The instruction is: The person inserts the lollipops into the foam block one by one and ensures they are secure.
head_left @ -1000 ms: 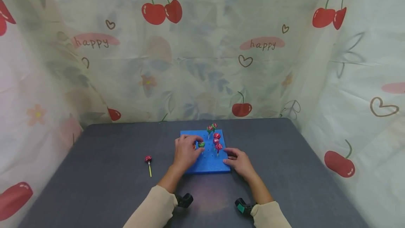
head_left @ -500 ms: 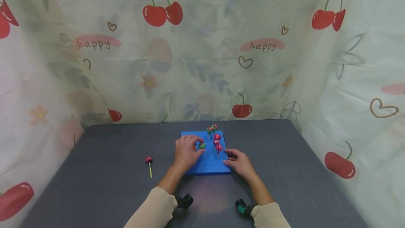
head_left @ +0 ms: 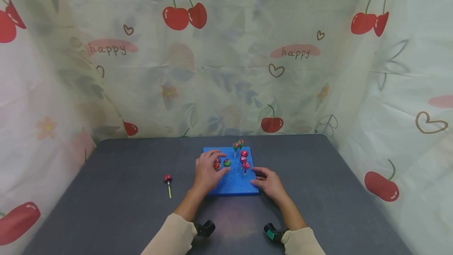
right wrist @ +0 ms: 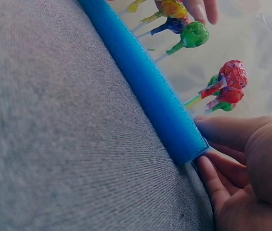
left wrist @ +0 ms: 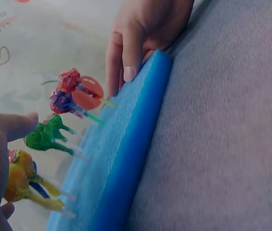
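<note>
A blue foam board (head_left: 235, 187) lies on the table with several wrapped lollipops standing in it. My left hand (head_left: 206, 171) hovers over the board's left part, thumb and fingers spread around a green lollipop (head_left: 227, 163). A fingertip is close to that candy in the right wrist view; whether it touches is unclear. Beside it, yellow lollipops (left wrist: 20, 178) stand partly behind the left hand. My right hand (head_left: 270, 184) holds the board's right edge, thumb above and fingers at the side (right wrist: 241, 159). Red lollipops (right wrist: 234, 74) stand near that edge.
One red lollipop (head_left: 168, 178) with a yellow stick lies on the dark table (head_left: 127, 207) left of the board. More lollipops (head_left: 236, 145) stand at the board's back. A printed curtain (head_left: 226, 70) surrounds the table's back and sides.
The left thumb and fingers have spread away from the green lollipop, which stays standing in the board. The right hand keeps its place at the board's edge.
</note>
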Demonstrator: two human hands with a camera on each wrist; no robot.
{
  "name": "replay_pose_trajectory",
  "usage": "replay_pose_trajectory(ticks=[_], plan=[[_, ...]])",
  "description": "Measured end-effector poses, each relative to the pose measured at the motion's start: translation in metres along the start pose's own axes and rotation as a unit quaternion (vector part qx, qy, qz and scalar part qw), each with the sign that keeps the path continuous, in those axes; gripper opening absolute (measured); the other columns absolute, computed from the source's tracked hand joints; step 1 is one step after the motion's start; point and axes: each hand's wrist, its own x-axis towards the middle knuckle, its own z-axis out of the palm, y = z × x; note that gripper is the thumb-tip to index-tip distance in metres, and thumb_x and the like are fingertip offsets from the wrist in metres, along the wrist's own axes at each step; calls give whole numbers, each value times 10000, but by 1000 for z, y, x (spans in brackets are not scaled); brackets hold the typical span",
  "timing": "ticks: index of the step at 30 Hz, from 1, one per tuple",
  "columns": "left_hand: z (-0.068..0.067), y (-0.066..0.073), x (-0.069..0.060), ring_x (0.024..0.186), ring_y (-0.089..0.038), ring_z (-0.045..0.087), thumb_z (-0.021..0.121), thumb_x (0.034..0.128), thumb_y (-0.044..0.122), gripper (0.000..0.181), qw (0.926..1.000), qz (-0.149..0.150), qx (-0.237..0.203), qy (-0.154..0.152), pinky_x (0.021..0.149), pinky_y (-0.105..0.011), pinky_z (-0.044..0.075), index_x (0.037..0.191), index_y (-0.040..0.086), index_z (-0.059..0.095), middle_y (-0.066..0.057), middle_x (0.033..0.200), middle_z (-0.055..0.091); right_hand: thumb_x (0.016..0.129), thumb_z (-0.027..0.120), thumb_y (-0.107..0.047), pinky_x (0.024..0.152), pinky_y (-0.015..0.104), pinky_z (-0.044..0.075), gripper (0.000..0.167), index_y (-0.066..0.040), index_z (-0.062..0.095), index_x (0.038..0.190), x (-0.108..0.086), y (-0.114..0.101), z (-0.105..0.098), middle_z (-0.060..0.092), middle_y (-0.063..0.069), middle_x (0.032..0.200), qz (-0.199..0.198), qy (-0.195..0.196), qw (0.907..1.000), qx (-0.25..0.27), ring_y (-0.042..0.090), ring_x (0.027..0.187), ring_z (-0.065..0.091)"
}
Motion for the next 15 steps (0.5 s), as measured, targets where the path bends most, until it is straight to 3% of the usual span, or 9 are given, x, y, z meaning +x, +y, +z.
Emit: replay_pose_trajectory(ticks=[7,15], plan=[[-8,-7,-2,1271,-285,433,829,783,318,427,9996,45,34,-265,1016,-547,301,1169,204,685,-40,1341,565,883,721,-110,928,455,472,424,-95,612,1292,0,1,0,572,152,1306,-60,-28,10000,-9,329,1150,587],[-22,-15,-3,1303,-319,422,825,773,363,559,9991,168,-10,-391,1040,-592,260,1272,195,635,-77,1416,506,883,723,-114,930,456,470,428,-103,611,1296,1,0,0,574,139,1308,-32,4,10000,-9,323,1154,585]])
